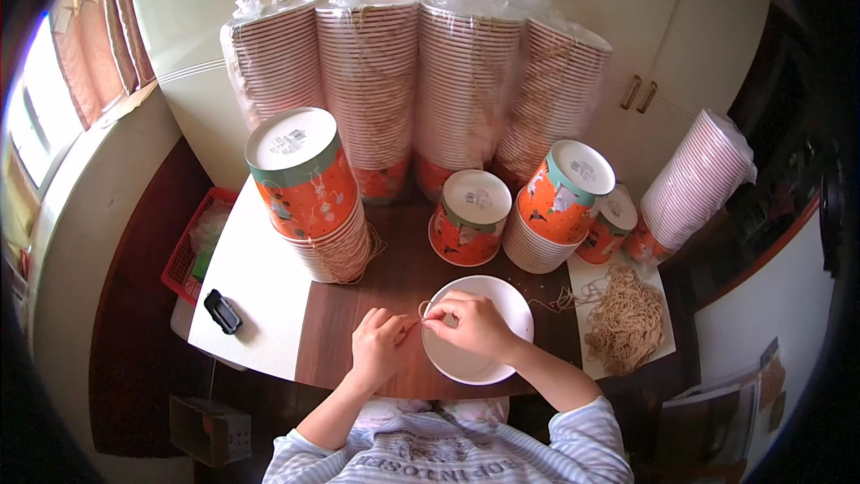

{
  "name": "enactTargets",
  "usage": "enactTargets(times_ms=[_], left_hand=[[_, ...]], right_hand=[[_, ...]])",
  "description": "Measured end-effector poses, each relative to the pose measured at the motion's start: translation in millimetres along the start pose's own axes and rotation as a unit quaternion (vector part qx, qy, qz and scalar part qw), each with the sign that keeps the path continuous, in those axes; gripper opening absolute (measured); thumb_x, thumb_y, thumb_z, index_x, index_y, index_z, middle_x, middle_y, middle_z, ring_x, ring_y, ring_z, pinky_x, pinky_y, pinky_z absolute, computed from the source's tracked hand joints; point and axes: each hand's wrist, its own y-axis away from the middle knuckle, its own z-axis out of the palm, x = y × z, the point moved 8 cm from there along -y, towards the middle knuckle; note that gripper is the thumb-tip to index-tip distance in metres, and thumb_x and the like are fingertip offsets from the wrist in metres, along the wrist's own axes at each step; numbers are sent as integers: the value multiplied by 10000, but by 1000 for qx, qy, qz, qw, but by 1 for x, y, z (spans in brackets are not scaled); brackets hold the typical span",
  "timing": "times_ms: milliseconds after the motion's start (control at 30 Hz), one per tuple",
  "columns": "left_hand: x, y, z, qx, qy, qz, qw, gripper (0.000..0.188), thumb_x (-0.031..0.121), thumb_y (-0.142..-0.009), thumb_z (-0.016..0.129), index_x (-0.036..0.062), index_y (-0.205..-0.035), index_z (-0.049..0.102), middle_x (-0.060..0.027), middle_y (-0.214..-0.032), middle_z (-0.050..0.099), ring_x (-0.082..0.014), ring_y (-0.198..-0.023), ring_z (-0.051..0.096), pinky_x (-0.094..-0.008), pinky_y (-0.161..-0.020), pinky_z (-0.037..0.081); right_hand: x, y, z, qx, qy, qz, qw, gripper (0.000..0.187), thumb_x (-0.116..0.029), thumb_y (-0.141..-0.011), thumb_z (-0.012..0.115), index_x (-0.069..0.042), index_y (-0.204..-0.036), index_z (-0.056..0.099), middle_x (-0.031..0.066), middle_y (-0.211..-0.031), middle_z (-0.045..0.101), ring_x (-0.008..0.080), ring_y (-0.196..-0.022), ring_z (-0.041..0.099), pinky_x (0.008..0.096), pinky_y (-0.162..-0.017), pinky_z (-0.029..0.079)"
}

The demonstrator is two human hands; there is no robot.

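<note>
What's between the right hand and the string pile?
From right hand to string pile, the head view shows the white bowl's rim, then tabletop with loose strands.

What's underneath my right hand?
Below your right hand is the open white tub. Some of its white inside shows around the hand; the part directly beneath is covered, so I can't tell what's there.

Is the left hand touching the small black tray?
Apart: the head view shows white and brown tabletop between the left hand and the small black tray.
</note>
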Motion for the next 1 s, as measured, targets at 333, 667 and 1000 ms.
enactTargets(times_ms=[333, 667, 1000], left_hand=[[-19, 12, 4, -30, 42, -68, 996, 140, 57, -640, 675, 50, -773, 633, -83, -678, 575, -190, -606, 548, -277, -527, 443], [-48, 62, 62, -74, 560, -476, 674, 180, 162, -873, 518, 16, -821, 610, 13, -704, 569, -45, -594, 481, -168, -496, 378], [-52, 46, 67, 28, 648, -474, 596, 120, 124, -840, 566, 17, -881, 603, 22, -672, 532, -36, -564, 444, -142, -485, 348]], right_hand=[[5, -1, 3, -15, -9, 6, 1000, 94, -111, -713, 656, -46, -773, 624, 33, -734, 594, 126, -594, 550, 254, -528, 433], [4, -1, 6, -39, -27, 23, 999, 94, -123, -723, 632, -44, -771, 619, 51, -741, 589, 164, -624, 557, 281, -558, 440], [7, 0, 8, -49, -27, 44, 997, 111, -152, -732, 620, -49, -774, 618, 66, -764, 588, 209, -663, 584, 317, -586, 458]])
